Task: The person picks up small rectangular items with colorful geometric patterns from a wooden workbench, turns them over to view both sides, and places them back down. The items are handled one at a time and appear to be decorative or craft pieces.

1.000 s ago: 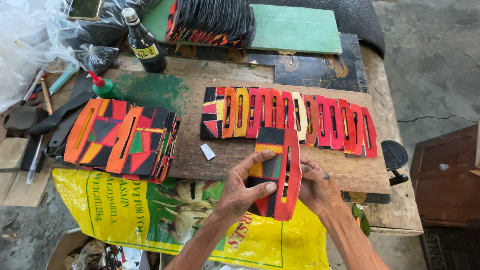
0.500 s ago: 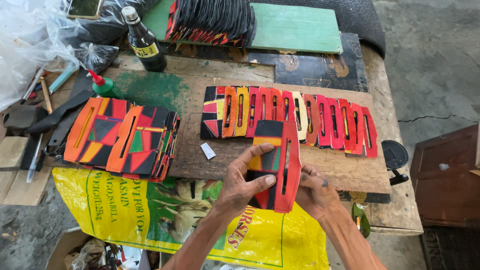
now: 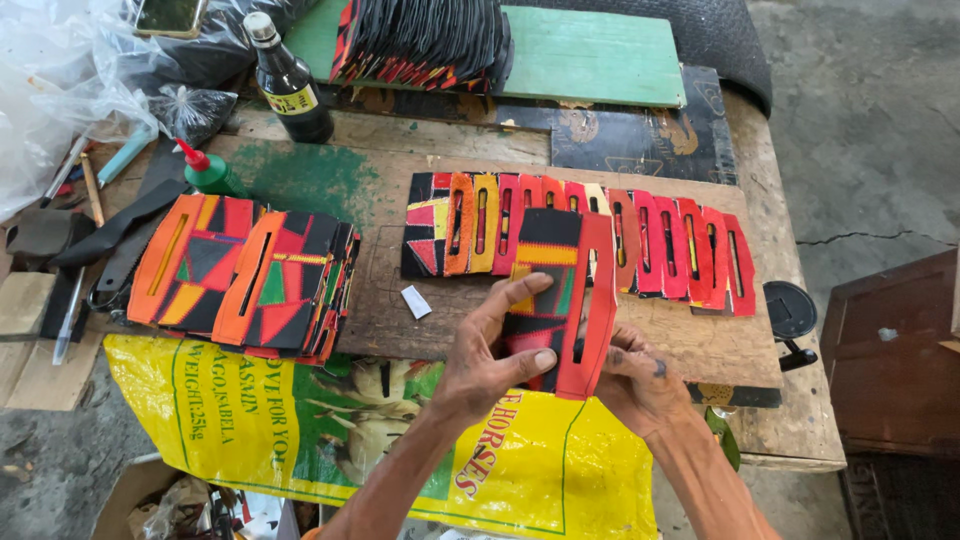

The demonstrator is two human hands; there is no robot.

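— What does each grip have hold of?
— Both are closed on one patterned slotted piece (image 3: pixel 560 300), low in the middle of the frame. The left hand (image 3: pixel 490 355) pinches its left edge, thumb on the face, fingers spread up along it. The right hand (image 3: pixel 640 385) holds it from behind at the lower right, under the orange-red strip.
— And around it?
— Just above, a row of overlapped pieces (image 3: pixel 580 240) lies along the wooden desk (image 3: pixel 400 310). At left centre sits a stack of wider patterned pieces (image 3: pixel 250 280). A small white tag (image 3: pixel 416 302) lies between them.
— Any packages?
— A yellow printed sack (image 3: pixel 240 410) hangs over the desk's near edge, lower left. Upper left stands a dark bottle with a yellow label (image 3: pixel 290 85), and below it a green bottle with a red nozzle (image 3: pixel 208 172).
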